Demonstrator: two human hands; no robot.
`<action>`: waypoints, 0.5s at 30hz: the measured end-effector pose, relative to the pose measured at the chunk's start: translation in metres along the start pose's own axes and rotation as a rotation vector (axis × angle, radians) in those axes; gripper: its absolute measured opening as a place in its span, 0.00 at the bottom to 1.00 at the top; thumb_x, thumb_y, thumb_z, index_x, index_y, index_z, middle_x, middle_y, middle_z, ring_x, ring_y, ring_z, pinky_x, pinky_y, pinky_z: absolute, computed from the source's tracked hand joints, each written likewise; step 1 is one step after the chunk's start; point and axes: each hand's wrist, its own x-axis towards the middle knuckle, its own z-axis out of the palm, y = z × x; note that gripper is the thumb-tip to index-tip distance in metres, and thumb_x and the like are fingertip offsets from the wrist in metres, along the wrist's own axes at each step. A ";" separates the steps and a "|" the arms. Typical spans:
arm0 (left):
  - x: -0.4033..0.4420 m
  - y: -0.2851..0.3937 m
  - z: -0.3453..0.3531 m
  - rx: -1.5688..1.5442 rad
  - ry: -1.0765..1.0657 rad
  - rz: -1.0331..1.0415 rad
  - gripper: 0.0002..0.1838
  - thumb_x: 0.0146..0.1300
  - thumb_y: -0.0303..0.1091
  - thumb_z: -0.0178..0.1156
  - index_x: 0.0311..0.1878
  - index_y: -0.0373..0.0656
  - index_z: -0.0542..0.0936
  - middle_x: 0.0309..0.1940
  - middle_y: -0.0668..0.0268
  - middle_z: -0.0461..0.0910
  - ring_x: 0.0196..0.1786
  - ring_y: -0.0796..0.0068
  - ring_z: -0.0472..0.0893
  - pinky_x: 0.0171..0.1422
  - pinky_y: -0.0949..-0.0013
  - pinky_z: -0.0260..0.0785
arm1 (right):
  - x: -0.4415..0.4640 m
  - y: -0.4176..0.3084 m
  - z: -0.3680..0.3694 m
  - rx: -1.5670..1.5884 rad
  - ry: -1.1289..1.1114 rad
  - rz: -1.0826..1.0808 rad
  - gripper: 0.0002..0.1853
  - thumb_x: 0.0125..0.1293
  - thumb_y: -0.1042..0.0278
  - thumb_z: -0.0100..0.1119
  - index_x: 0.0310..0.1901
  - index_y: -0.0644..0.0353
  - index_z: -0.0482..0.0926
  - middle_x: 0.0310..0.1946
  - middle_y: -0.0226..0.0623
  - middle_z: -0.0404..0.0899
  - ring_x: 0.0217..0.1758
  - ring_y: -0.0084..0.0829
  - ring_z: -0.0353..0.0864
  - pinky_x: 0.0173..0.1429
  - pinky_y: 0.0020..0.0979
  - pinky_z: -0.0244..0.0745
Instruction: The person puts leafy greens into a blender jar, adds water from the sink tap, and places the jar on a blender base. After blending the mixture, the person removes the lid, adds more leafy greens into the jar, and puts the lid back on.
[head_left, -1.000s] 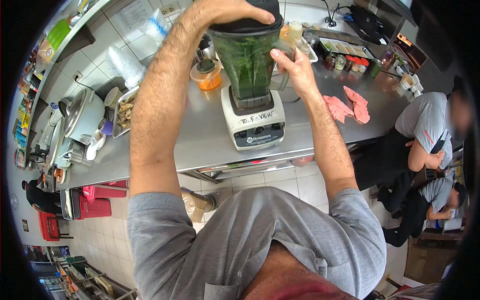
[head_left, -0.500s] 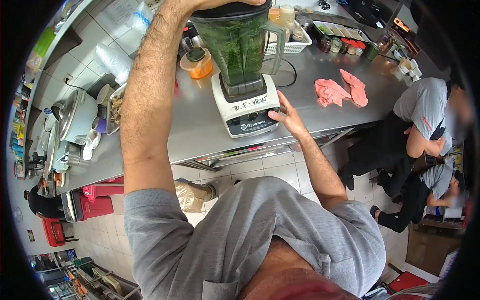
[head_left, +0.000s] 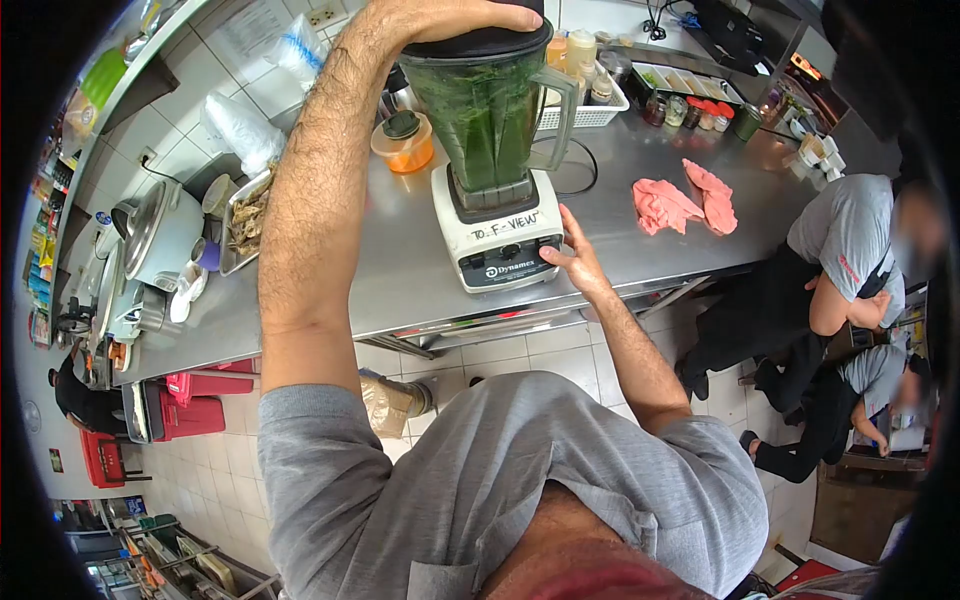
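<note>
A blender stands on the steel counter, its clear jar (head_left: 485, 125) holding a dark green mix, leafier near the top and smoother lower down. Over the black lid (head_left: 475, 42) lies my left hand (head_left: 450, 18), clasping it from above with the thumb stretched along the front rim; its other fingers are largely hidden. At the right side of the white blender base (head_left: 500, 232), my right hand (head_left: 578, 255) holds the corner, thumb at the edge of the black control panel (head_left: 510, 264) and fingers along the side. The jar's handle (head_left: 565, 120) points right.
Pink cloths (head_left: 665, 205) lie on the counter (head_left: 400, 290) to the right. Behind are an orange-filled container (head_left: 405, 150), a white basket of bottles (head_left: 590, 113) and small jars (head_left: 705, 115). A rice cooker (head_left: 165, 235) stands left. Two people in grey shirts (head_left: 840, 235) are at the right.
The view has tilted, so the counter and blender sit slightly lower. The green mix looks smoother in the lower jar. Both hands keep their places on the blender. One person's arm at right has lowered.
</note>
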 end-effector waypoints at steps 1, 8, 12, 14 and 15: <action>0.000 -0.001 0.000 -0.002 0.005 0.010 0.42 0.44 0.62 0.59 0.55 0.36 0.73 0.54 0.48 0.71 0.57 0.53 0.71 0.60 0.58 0.64 | -0.001 0.002 0.000 -0.013 -0.014 -0.024 0.46 0.52 0.64 0.68 0.70 0.48 0.50 0.63 0.41 0.58 0.62 0.39 0.62 0.66 0.38 0.59; -0.001 0.006 -0.006 -0.012 -0.060 -0.010 0.42 0.44 0.63 0.58 0.54 0.36 0.73 0.52 0.49 0.73 0.55 0.53 0.72 0.58 0.58 0.65 | -0.003 -0.004 0.002 -0.028 -0.002 -0.002 0.46 0.52 0.66 0.68 0.70 0.48 0.50 0.64 0.41 0.57 0.62 0.39 0.61 0.66 0.38 0.58; -0.005 0.009 -0.006 0.002 -0.004 -0.011 0.41 0.44 0.63 0.58 0.54 0.37 0.73 0.51 0.49 0.73 0.54 0.54 0.73 0.57 0.58 0.65 | -0.005 -0.010 0.001 -0.054 0.011 0.003 0.46 0.52 0.66 0.68 0.70 0.48 0.50 0.64 0.40 0.57 0.62 0.39 0.62 0.66 0.38 0.58; -0.005 0.008 -0.006 0.011 0.000 -0.013 0.41 0.44 0.63 0.57 0.54 0.37 0.73 0.51 0.49 0.74 0.54 0.54 0.73 0.57 0.58 0.65 | -0.005 -0.010 0.001 -0.057 0.015 0.036 0.47 0.52 0.65 0.68 0.70 0.48 0.50 0.64 0.40 0.57 0.62 0.39 0.62 0.66 0.39 0.58; -0.005 0.006 -0.004 0.010 -0.003 -0.014 0.41 0.44 0.63 0.57 0.54 0.37 0.73 0.51 0.49 0.74 0.54 0.54 0.73 0.57 0.58 0.65 | -0.004 -0.005 0.001 -0.076 0.007 0.011 0.47 0.52 0.64 0.68 0.70 0.48 0.50 0.63 0.40 0.57 0.62 0.39 0.62 0.66 0.39 0.58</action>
